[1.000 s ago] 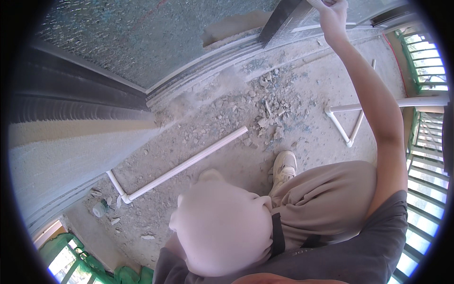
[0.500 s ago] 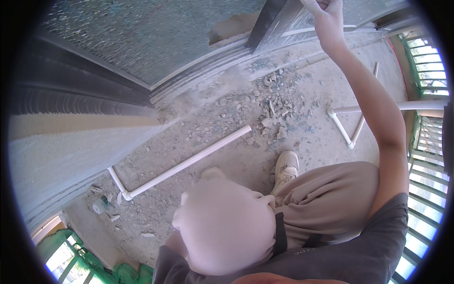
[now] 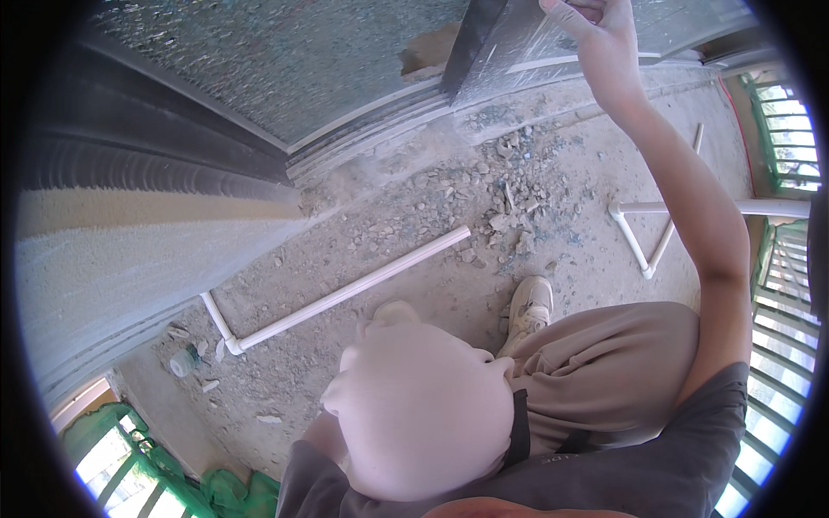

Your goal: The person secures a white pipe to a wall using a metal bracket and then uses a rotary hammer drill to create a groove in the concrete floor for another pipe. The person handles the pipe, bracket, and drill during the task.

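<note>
Evidently a head view, looking down onto a gritty floor, with my right arm (image 3: 691, 186) extended from the near right to the far edge. My right hand (image 3: 607, 43) is raised at that edge, thumb and fingers curled inward. The edge crops the right fingertips and my left hand is out of sight, so I cannot tell whether either grip is spread, pressed together or pinching something. Nearest the right hand is a streaked glass pane (image 3: 522, 43), at the far side of the scene; left of it stands a dark frame post (image 3: 473, 43). Farther left I note a rippled pane (image 3: 285, 60) with a brown patch (image 3: 429, 50) beside the post.

Below the panes, rubble (image 3: 514, 211) is scattered over the middle of the floor. A white pipe (image 3: 354, 289) with an elbow lies to the left of the rubble; a second white pipe (image 3: 633, 244), also angled, lies to the right. A small translucent container (image 3: 183, 361) rests near the left wall (image 3: 129, 259). Nearer to me are a pale shoe (image 3: 529, 308), brown trousers (image 3: 609, 354) and a large, pale, rounded form (image 3: 423, 414). Slatted railing (image 3: 781, 301) borders the right; green netting (image 3: 229, 494) hangs at the near left.
</note>
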Tool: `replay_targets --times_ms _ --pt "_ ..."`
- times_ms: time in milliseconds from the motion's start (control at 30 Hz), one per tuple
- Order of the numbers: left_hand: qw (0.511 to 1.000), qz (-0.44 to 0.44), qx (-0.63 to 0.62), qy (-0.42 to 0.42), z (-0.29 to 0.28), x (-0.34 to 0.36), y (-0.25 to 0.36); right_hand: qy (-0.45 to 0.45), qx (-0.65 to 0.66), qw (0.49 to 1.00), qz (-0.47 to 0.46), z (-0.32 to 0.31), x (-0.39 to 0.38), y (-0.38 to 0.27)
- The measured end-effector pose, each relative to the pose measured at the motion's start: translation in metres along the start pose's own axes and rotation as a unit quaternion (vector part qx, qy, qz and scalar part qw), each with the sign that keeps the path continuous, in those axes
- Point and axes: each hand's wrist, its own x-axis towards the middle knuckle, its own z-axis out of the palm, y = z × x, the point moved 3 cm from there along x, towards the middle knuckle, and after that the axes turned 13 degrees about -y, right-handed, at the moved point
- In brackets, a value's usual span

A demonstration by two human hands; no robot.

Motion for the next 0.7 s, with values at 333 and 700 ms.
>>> replay_targets --times_ms 333,700 --pt "1.0 -0.008 0.006 -0.002 -0.016 0.002 0.005 -0.056 0.072 0.996 0.013 0.014 -0.007 -0.019" --pt "1.0 -0.011 0.011 -0.001 -0.026 0.0 0.011 -0.133 0.048 0.99 -0.001 0.025 -0.02 -0.046"
